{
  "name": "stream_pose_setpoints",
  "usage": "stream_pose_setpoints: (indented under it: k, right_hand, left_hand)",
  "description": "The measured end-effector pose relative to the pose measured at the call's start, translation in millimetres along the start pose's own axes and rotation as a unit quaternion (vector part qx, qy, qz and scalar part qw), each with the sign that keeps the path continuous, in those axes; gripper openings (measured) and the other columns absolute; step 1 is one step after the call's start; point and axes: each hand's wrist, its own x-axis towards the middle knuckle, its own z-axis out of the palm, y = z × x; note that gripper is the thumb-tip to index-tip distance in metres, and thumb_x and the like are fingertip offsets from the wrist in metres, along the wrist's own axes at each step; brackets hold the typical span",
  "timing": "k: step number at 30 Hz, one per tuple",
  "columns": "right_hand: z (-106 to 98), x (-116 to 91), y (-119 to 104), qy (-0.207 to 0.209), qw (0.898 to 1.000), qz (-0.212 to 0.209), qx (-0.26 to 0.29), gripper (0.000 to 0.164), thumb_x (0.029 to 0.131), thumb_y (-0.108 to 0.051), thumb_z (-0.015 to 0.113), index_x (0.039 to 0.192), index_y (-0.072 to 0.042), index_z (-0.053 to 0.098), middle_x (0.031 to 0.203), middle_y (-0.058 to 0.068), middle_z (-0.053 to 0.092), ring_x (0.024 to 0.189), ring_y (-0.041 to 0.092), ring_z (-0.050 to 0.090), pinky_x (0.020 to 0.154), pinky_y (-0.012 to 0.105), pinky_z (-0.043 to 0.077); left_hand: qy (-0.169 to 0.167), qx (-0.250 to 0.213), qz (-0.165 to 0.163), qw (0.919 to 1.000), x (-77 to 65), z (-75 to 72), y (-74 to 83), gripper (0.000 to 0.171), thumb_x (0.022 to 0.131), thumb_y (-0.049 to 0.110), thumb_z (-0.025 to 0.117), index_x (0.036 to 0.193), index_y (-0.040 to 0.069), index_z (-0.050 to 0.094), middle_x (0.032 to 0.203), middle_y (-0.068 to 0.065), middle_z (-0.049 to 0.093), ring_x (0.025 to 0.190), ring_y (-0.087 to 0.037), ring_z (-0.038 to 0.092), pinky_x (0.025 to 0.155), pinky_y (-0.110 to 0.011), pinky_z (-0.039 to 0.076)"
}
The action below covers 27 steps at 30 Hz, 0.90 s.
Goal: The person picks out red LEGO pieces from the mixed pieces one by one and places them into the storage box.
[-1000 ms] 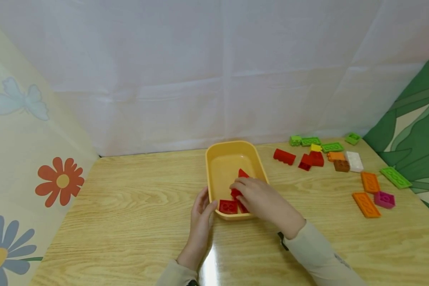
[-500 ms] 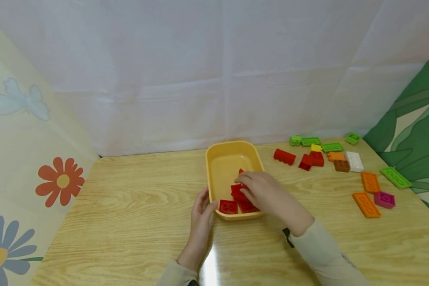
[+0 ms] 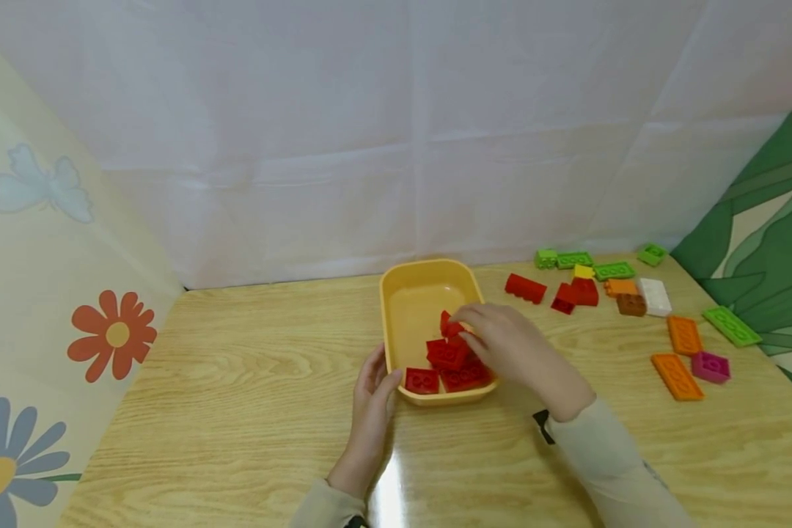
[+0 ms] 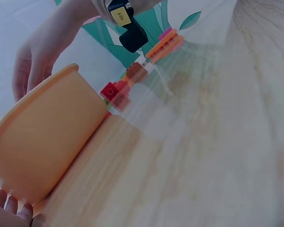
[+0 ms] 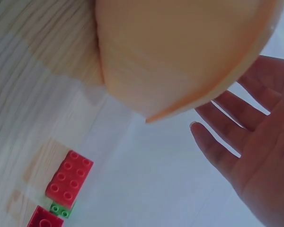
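A yellow plastic tray (image 3: pixel 396 323) stands on the table, with several red building bricks (image 3: pixel 445 355) in its near right part. My left hand (image 3: pixel 371 407) grips the tray's near left corner, thumb by the rim and fingers along the outer wall. In the left wrist view, left fingertips (image 4: pixel 12 204) touch the lower wall. Over the right rim reaches my right hand (image 3: pixel 511 345), its fingers loosely bent above the bricks with thumb and fingers apart. The right wrist view shows that hand (image 5: pixel 260 137) at the rim; the tray wall hides some fingertips.
Right of the tray lie red bricks (image 3: pixel 525 289). Farther right are green plates (image 3: pixel 614 271), a yellow brick (image 3: pixel 584 273), a brown brick (image 3: pixel 631 305), a white brick (image 3: pixel 654 298), orange plates (image 3: pixel 677 377) and a magenta brick (image 3: pixel 710 367). A white cloth (image 3: pixel 303 147) hangs behind.
My right hand has drawn up and to the right across the tray, uncovering more red bricks. The left hand and the tray have stayed in place.
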Motion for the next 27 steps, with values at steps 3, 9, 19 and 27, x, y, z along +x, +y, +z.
stream_pose_setpoints:
  k: [3, 9, 19, 27]
  right_hand:
    - [-2, 0, 5, -0.009, 1.000, 0.017, 0.009, 0.031, 0.089, -0.020, 0.061, 0.117, -0.008, 0.062, 0.121, 0.016, 0.066, 0.113, 0.032, 0.056, 0.097, 0.055, 0.048]
    - [-5, 0, 17, 0.000, 0.999, 0.029, 0.020, 0.029, 0.089, -0.017, 0.060, 0.116, -0.006, 0.062, 0.119, 0.016, 0.066, 0.113, 0.034, 0.056, 0.097, 0.057, 0.047]
    - [-10, -3, 37, 0.029, 0.999, 0.043, 0.016, 0.029, 0.089, -0.017, 0.060, 0.116, -0.007, 0.063, 0.117, 0.018, 0.067, 0.107, 0.035, 0.059, 0.091, 0.056, 0.051]
    - [-16, -6, 53, 0.055, 0.997, 0.044, 0.015, 0.028, 0.090, -0.014, 0.058, 0.116, -0.005, 0.063, 0.115, 0.020, 0.068, 0.105, 0.036, 0.060, 0.088, 0.057, 0.051]
  left_hand:
    - [0.001, 0.000, 0.002, 1.0000, 0.4, -0.3, -0.1, 0.053, 0.092, 0.008, 0.050, 0.143, 0.003, 0.034, 0.152, -0.019, 0.035, 0.136, -0.026, 0.034, 0.114, -0.046, 0.029]
    - [0.007, -0.001, 0.000, 1.0000, 0.3, -0.3, 0.9, 0.053, 0.092, 0.009, 0.052, 0.142, 0.004, 0.036, 0.151, -0.017, 0.037, 0.136, -0.024, 0.035, 0.114, -0.046, 0.028]
    - [0.010, -0.008, 0.002, 0.9999, 0.5, 0.7, 0.5, 0.053, 0.091, 0.008, 0.052, 0.141, 0.003, 0.037, 0.150, -0.017, 0.038, 0.135, -0.024, 0.036, 0.109, -0.035, 0.035]
    - [0.005, -0.003, 0.002, 1.0000, 1.0, -0.5, -0.6, 0.053, 0.092, 0.008, 0.051, 0.142, 0.003, 0.035, 0.151, -0.018, 0.037, 0.136, -0.025, 0.035, 0.112, -0.040, 0.033]
